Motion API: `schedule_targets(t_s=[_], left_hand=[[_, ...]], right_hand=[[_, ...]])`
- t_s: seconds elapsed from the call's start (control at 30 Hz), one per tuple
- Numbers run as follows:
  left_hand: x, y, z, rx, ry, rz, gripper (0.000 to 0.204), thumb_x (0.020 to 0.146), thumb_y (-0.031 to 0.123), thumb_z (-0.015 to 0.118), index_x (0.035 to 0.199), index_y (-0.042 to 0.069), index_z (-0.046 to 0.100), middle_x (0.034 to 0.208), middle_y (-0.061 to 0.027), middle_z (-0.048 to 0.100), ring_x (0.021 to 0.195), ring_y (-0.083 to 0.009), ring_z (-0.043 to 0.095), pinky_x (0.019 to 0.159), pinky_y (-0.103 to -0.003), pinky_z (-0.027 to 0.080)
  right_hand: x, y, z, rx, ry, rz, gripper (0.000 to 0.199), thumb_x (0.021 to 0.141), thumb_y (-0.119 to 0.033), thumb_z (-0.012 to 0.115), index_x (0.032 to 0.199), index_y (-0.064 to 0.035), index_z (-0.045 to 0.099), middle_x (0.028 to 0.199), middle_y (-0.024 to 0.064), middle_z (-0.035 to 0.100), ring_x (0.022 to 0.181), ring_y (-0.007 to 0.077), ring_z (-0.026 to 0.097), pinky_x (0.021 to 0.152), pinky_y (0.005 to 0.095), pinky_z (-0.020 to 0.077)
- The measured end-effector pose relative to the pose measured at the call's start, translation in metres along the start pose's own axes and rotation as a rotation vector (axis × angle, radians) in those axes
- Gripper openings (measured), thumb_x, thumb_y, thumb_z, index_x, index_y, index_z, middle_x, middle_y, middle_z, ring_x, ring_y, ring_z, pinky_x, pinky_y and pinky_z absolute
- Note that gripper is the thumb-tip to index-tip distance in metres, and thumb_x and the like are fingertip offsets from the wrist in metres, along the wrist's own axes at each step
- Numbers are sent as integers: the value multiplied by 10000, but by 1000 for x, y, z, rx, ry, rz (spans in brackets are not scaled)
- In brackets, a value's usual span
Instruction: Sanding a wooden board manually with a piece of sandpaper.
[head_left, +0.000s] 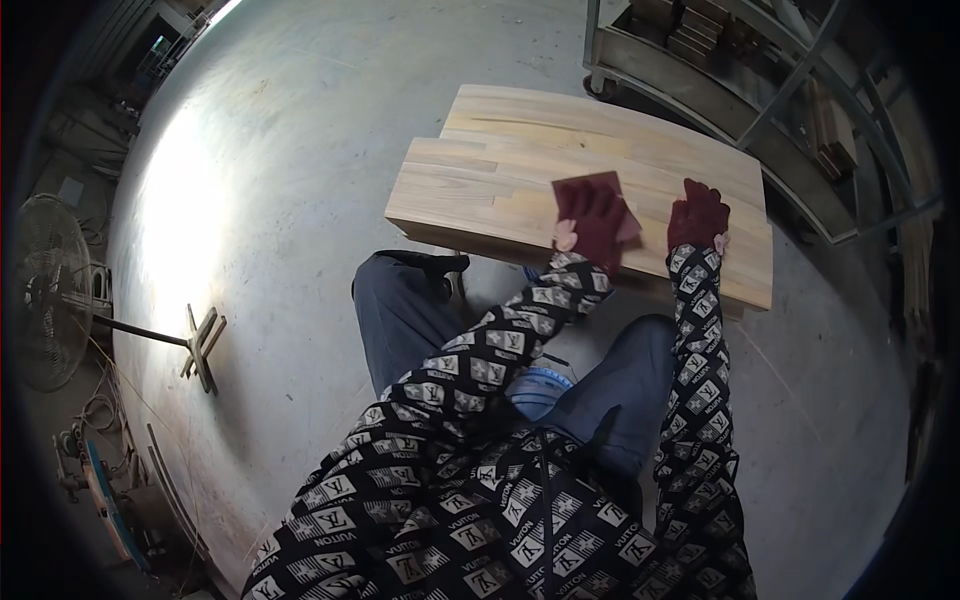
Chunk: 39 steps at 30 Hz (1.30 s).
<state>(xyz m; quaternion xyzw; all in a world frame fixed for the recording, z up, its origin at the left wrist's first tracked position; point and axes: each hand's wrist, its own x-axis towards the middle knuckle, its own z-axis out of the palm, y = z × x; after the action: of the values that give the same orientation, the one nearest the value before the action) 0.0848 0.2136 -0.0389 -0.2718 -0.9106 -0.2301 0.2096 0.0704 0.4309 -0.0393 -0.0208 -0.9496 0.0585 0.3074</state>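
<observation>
My left hand [593, 228], in a dark red glove, presses a reddish-brown sheet of sandpaper [629, 230] flat on a pale wooden board [500, 165]. The sheet's edges stick out around the fingers. Toward the board's right end, my right hand [700, 217] in a matching glove rests on the wood, holding nothing that I can see. Its fingers are apart and slightly bent. The board is made of joined strips, and a second wooden panel [560, 112] with a similar face shows along its far side. What supports them underneath is mostly hidden.
A wheeled metal rack [650, 75] holding wood pieces [700, 30] stands at the far right. On the left are a standing fan [50, 290] with a crossed base [203, 348] and a blue-edged tool [112, 500]. Something round and blue [540, 388] sits between my knees.
</observation>
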Motion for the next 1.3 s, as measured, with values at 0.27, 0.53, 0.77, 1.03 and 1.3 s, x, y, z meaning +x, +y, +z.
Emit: schedule_targets(t_s=[0.27, 0.53, 0.77, 1.03, 1.3], left_hand=[[-25, -68, -46, -95, -47, 168, 513, 781, 194, 683, 1266, 50, 603, 1336, -183, 560, 1259, -416, 469, 1112, -549, 331], [-3, -221, -89, 508, -148, -625, 371, 911, 317, 592, 1258, 197, 649, 1363, -146, 579, 1299, -369, 487, 1092, -552, 356], [55, -3, 34, -33, -73, 5, 515, 787, 375, 733, 1208, 99, 629, 1338, -164, 562, 1339, -442, 423, 1157, -629, 239], [6, -60, -15, -107, -11, 187, 530, 732, 190, 731, 1237, 77, 618, 1299, -156, 572, 1235, -404, 479, 1101, -539, 338], [-29, -230, -99, 392, -33, -552, 442, 824, 246, 621, 1261, 176, 634, 1393, -148, 544, 1289, -420, 445, 1074, -605, 316]], right_hand=[[0, -5, -3, -8, -13, 14, 347, 845, -147, 654, 1187, -89, 648, 1158, 119, 675, 1062, 339, 601, 911, 481, 466], [-3, -8, -7, 1, -20, 20, 365, 850, -140, 655, 1210, -88, 627, 1160, 111, 666, 1084, 323, 593, 915, 471, 456], [2, 5, 5, -58, -98, 6, 331, 851, -198, 655, 1169, -105, 629, 1107, 77, 641, 1078, 283, 575, 914, 459, 442], [-2, 2, 4, -87, 15, -40, 323, 867, -198, 643, 1179, -115, 628, 1124, 66, 640, 1091, 277, 578, 913, 453, 448], [-3, -3, -5, -39, -39, 21, 318, 870, -173, 638, 1180, -99, 632, 1126, 86, 651, 1082, 294, 585, 912, 459, 451]])
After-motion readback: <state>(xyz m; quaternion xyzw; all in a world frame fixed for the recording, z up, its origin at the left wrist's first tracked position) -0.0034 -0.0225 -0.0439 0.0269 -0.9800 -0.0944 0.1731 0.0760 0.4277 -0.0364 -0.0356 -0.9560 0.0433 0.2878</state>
